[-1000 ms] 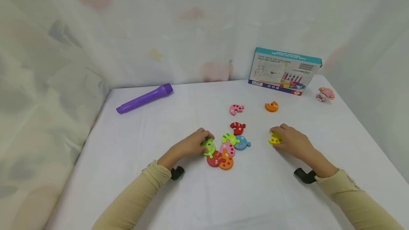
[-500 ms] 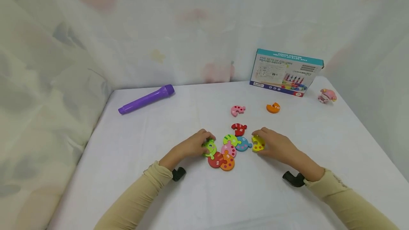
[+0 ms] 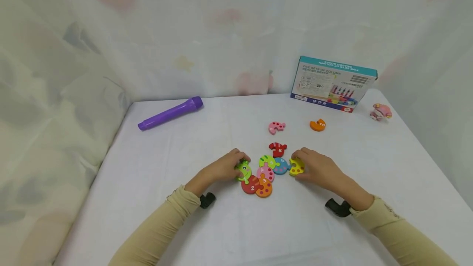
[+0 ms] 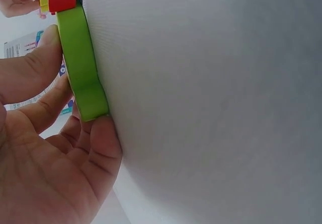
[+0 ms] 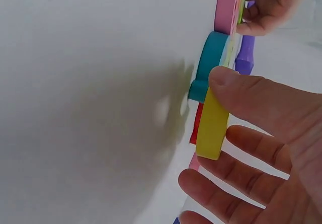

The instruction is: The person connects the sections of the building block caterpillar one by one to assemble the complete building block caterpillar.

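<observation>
My left hand [image 3: 220,168] holds the green smiling caterpillar-head puzzle piece [image 3: 244,171], fingers and thumb around its edge. That head joins a curved chain of numbered pieces: red 2 [image 3: 250,185], orange 3 [image 3: 264,188], pink 4 [image 3: 265,173], green-striped 5 [image 3: 267,162] and blue 6 [image 3: 281,166]. Between thumb and fingers, my right hand [image 3: 320,170] pinches a yellow puzzle piece [image 3: 297,167] with dots. The yellow piece's notch is right at the blue piece's knob. In the right wrist view the yellow piece [image 5: 212,126] overlaps that knob.
Behind the chain lie a red 8 piece [image 3: 278,149], a pink dotted piece [image 3: 276,127] and an orange 10 piece [image 3: 318,125]. A purple toy microphone [image 3: 171,114] is at back left. At back right stand a cardboard box [image 3: 332,85] and a small pink figurine [image 3: 381,112].
My right hand has brought the yellow piece leftward from apart on the right to the blue piece's knob. My left hand has stayed on the green head.
</observation>
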A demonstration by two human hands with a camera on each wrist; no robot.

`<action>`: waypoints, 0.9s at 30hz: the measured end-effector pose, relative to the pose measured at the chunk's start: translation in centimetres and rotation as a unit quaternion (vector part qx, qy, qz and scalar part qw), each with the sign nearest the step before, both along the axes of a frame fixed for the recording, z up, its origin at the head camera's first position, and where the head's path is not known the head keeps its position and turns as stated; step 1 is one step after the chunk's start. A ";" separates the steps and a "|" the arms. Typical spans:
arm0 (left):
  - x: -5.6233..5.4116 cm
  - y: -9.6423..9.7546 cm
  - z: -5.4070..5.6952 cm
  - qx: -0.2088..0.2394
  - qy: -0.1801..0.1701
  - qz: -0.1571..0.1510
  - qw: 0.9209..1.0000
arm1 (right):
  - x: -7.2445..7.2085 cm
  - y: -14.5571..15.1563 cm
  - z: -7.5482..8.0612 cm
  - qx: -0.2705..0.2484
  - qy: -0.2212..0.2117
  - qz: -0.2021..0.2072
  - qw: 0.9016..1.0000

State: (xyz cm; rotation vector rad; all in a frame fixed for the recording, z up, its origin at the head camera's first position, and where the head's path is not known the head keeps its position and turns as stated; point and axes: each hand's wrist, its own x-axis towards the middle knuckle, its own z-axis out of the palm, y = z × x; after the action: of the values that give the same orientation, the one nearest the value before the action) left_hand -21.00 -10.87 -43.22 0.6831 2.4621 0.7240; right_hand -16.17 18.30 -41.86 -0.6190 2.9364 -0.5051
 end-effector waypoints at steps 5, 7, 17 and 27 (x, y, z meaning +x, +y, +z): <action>0.0 0.0 0.2 0.003 -0.001 0.001 1.000 | -0.2 -0.5 -0.2 0.002 0.000 0.006 1.000; 0.1 0.0 0.3 0.004 -0.001 0.000 1.000 | -0.3 -0.7 -0.4 0.007 -0.002 0.005 1.000; 0.1 0.1 0.4 0.003 0.005 -0.003 1.000 | -0.9 -0.7 -0.6 0.027 -0.016 0.006 0.999; 0.1 0.2 0.4 0.000 0.002 -0.001 1.000 | -5.0 0.0 1.6 -0.012 0.004 0.021 1.000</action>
State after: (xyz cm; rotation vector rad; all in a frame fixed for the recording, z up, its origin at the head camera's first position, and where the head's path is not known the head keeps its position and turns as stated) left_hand -20.85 -10.71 -42.79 0.6875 2.4639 0.7236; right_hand -21.13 18.26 -40.29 -0.6845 2.9225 -0.5366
